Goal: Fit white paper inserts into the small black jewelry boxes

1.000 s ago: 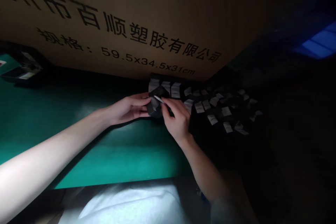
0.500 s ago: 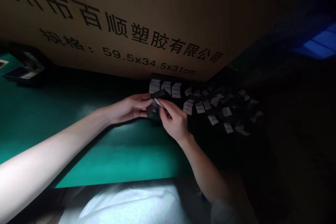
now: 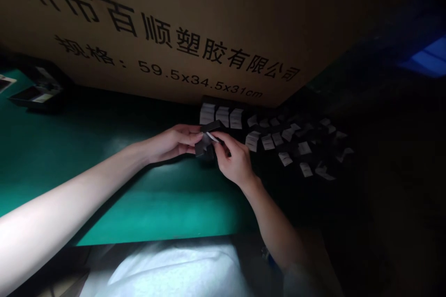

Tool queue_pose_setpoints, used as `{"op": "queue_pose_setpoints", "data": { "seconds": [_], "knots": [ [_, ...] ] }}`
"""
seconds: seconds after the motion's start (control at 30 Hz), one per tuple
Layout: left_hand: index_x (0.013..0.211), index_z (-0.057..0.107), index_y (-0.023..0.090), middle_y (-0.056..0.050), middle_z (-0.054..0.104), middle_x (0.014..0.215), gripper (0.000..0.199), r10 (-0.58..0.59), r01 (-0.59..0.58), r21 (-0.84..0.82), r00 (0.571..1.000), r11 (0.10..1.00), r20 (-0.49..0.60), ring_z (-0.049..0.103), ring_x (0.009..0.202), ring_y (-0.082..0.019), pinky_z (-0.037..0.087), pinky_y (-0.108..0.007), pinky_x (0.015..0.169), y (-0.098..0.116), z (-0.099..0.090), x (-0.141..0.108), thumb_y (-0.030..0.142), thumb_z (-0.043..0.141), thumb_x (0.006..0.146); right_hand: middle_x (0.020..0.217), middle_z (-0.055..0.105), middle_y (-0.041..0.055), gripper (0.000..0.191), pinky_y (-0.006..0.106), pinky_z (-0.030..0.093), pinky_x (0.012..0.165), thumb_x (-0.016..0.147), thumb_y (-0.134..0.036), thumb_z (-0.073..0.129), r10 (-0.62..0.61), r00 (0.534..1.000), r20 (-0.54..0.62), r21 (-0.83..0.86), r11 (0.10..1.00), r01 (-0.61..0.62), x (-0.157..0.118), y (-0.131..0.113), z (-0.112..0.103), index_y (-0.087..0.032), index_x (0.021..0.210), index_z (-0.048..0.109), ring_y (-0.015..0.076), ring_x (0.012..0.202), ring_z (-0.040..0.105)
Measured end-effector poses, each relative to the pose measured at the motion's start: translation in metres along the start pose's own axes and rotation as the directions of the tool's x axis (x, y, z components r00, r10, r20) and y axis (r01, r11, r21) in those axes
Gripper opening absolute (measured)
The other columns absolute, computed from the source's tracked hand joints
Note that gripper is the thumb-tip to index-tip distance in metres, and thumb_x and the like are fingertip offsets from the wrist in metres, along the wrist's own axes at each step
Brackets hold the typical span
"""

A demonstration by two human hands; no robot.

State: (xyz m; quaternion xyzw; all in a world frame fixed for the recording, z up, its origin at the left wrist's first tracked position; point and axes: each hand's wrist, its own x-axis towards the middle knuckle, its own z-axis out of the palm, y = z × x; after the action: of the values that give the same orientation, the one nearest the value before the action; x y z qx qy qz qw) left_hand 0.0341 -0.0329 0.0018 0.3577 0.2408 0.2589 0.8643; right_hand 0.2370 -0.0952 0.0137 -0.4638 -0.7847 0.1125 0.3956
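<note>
You have the small dark box between your two hands, above the middle of the tabletop, with its lid raised. Your left hand holds it from the left side, the grip closed on the edge with the thumb on the near face. Your right hand has a narrow grip, thumb and fingertips pinched on a thin white piece right at the box's opening; whether the piece touches the inside, you cannot tell from here. So the box is open and the white piece is not yet let go. To the right, many white slips lie spread over dark shapes too dim to make out, with three more slips in a row just beyond your hands. At far left another dark box sits open, near a pale card at the scene's edge. The tabletop is green, brightly lit at the near side and dark at right. A large printed carton walls off the far side. The room around is nearly black, apart from a blue patch at far right.
</note>
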Motion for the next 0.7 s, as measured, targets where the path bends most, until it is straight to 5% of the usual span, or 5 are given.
{"op": "queue_pose_setpoints", "data": {
  "seconds": [0.33,0.53,0.7],
  "knots": [
    [0.100,0.076,0.015,-0.009,0.077,0.099,0.024,-0.005,0.004,-0.026,1.000,1.000,-0.030,0.069,0.089,-0.019,0.056,-0.024,0.078,0.0013,-0.0004,0.0011,0.032,0.080,0.083,0.113,0.077,0.0054,0.026,0.023,0.064,0.087,0.104,-0.023,0.052,-0.011,1.000,0.001,-0.099,0.995,0.011,-0.0032,0.0018,0.0027,-0.020,0.124,0.067,0.0147,0.095,0.077],
    [0.103,0.076,0.015,-0.010,0.077,0.102,0.024,-0.021,0.021,-0.025,0.999,0.999,-0.025,0.069,0.091,-0.019,0.056,-0.024,0.077,0.0017,0.0001,0.0009,0.031,0.078,0.084,0.109,0.076,0.0071,0.024,0.024,0.063,0.091,0.101,-0.015,0.056,-0.143,0.974,-0.174,-0.162,0.980,0.115,-0.0010,0.0012,0.0039,-0.020,0.118,0.071,0.0151,0.100,0.075],
    [0.107,0.074,0.015,-0.008,0.076,0.098,0.023,-0.032,0.033,-0.044,0.999,0.998,0.010,0.070,0.084,-0.017,0.057,-0.022,0.072,0.0005,0.0003,0.0006,0.027,0.076,0.087,0.095,0.074,0.0054,0.017,0.025,0.063,0.076,0.098,-0.019,0.063,-0.091,0.959,-0.269,-0.191,0.981,0.039,-0.0003,0.0002,0.0035,-0.024,0.110,0.074,0.0146,0.084,0.074]
  ]
}}
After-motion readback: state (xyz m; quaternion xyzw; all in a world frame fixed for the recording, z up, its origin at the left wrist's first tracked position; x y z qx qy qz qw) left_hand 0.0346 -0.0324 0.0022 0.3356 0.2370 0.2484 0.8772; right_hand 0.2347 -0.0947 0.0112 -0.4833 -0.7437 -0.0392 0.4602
